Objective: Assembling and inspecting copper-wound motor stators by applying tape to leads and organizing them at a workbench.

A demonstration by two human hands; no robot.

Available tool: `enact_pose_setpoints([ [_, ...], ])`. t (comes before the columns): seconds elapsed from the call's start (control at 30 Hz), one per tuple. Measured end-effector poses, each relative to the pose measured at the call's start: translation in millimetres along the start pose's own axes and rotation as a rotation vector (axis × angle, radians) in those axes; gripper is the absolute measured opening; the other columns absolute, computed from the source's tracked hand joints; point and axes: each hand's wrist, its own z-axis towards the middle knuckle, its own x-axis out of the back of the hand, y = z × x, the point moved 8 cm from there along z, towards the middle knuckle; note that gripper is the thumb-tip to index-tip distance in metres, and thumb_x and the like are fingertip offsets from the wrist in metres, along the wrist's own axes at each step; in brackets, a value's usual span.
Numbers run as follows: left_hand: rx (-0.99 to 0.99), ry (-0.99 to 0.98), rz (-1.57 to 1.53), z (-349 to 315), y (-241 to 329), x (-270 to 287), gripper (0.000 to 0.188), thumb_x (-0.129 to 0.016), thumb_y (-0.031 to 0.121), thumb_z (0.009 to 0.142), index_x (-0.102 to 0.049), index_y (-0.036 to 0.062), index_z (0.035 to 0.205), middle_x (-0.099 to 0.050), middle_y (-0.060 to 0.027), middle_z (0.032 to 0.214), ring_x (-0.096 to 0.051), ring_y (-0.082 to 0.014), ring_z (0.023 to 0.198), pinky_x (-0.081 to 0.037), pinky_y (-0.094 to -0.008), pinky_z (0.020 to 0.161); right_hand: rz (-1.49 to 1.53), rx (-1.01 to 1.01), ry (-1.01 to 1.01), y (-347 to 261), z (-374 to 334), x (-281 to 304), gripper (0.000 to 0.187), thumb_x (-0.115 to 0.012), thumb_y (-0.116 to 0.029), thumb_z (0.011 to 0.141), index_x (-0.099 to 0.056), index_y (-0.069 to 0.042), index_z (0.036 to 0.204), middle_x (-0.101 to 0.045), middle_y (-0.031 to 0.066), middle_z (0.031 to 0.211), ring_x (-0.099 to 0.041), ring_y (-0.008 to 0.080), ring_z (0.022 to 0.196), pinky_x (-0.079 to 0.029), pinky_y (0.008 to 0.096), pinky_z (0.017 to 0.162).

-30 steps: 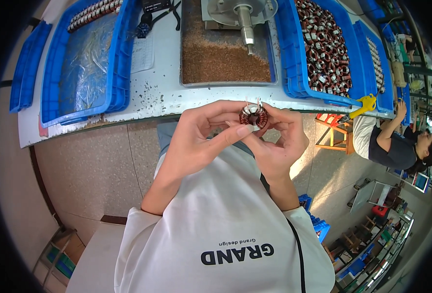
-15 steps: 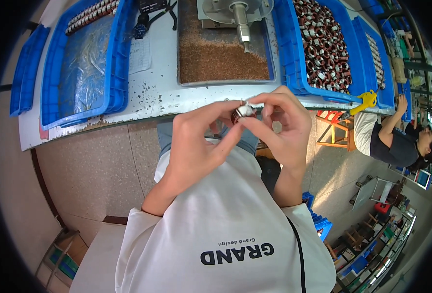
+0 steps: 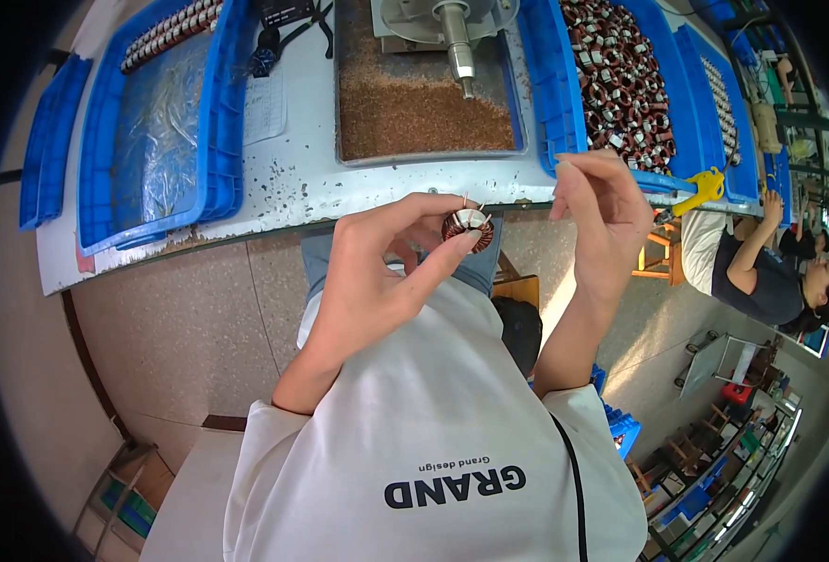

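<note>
Over the table's front edge, a small toroidal coil (image 3: 469, 225) of dark red-brown wire with a white part on top is pinched between the thumb and fingers of my left hand (image 3: 382, 258). Thin wire ends stick up from the coil. Apart from it to the right, my right hand (image 3: 606, 220) is raised near the front of a blue bin (image 3: 547, 94) full of similar coils (image 3: 621, 89). The thumb and index fingertips of that hand are drawn together. Whether something thin is between them is too small to tell.
A metal tray (image 3: 424, 157) of brown granules sits under a machine spindle (image 3: 457, 47). To the left stands a blue crate (image 3: 222, 140) with plastic film and rows of coils. Yellow-handled pliers (image 3: 705, 190) lie at the right edge. A co-worker (image 3: 761, 272) is at far right.
My right hand has left the coil and moved right and slightly up. My left hand keeps its hold, and the coil now shows more fully.
</note>
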Motion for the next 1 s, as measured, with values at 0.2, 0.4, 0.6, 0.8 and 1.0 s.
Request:
enact_pose_setpoints([
  [0.2, -0.024, -0.008, -0.022, 3.4, 2.4, 2.9, 0.027, -0.077, 0.004, 0.085, -0.074, 0.0018, 0.112, -0.077, -0.0026, 0.09, -0.063, -0.0081, 0.069, -0.046, -0.0189, 0.063, -0.213, 0.066, -0.001, -4.8, 20.9, 29.9, 0.01, -0.073, -0.005, 0.093, -0.072, 0.001, 0.101, -0.067, 0.0065, 0.088, -0.059, 0.013, 0.073, -0.051, 0.0244, 0.069],
  [0.4, -0.024, 0.016, -0.109, -1.0, -0.7, 10.5, 0.023, -0.079, 0.004, 0.084, -0.073, 0.0029, 0.106, -0.077, -0.0037, 0.089, -0.063, -0.0078, 0.069, -0.048, -0.0189, 0.065, -0.669, 0.218, 0.089, 8.8, 115.6, 64.8, 0.038, -0.075, -0.024, 0.096, -0.069, 0.003, 0.122, -0.075, 0.015, 0.115, -0.071, 0.0216, 0.096, -0.056, 0.0303, 0.087],
  [0.6, -0.096, 0.026, -0.138, 5.0, 5.6, 21.4, 0.022, -0.08, 0.002, 0.084, -0.073, 0.0043, 0.104, -0.076, -0.0045, 0.088, -0.063, -0.0097, 0.073, -0.049, -0.0207, 0.068, -1.264, 0.039, -0.147, 164.5, 218.1, 165.1, 0.071, -0.062, -0.058, 0.097, -0.057, -0.007, 0.145, -0.048, 0.0151, 0.157, -0.045, 0.0362, 0.141, -0.029, 0.0534, 0.119],
  [0.8, -0.178, 0.233, -0.067, 5.0, 10.0, 91.3, 0.022, -0.077, -0.001, 0.085, -0.072, 0.0016, 0.106, -0.075, -0.0073, 0.091, -0.066, -0.0142, 0.079, -0.052, -0.0229, 0.075, -1.37, 0.153, -0.244, 137.3, 189.9, 131.1, 0.059, -0.059, -0.051, 0.102, -0.059, -0.007, 0.142, -0.051, 0.0138, 0.153, -0.052, 0.0349, 0.134, -0.027, 0.0496, 0.116],
  [1.0, -0.205, 0.441, 0.165, 7.3, 41.4, 158.9, 0.026, -0.078, 0.002, 0.087, -0.071, -0.0025, 0.112, -0.075, -0.0119, 0.094, -0.069, -0.0168, 0.084, -0.054, -0.0257, 0.082, -1.384, 0.171, -0.217, 133.6, 197.2, 134.8, 0.052, -0.057, -0.047, 0.105, -0.061, -0.011, 0.141, -0.062, 0.0125, 0.139, -0.063, 0.0316, 0.117, -0.04, 0.0507, 0.105],
])
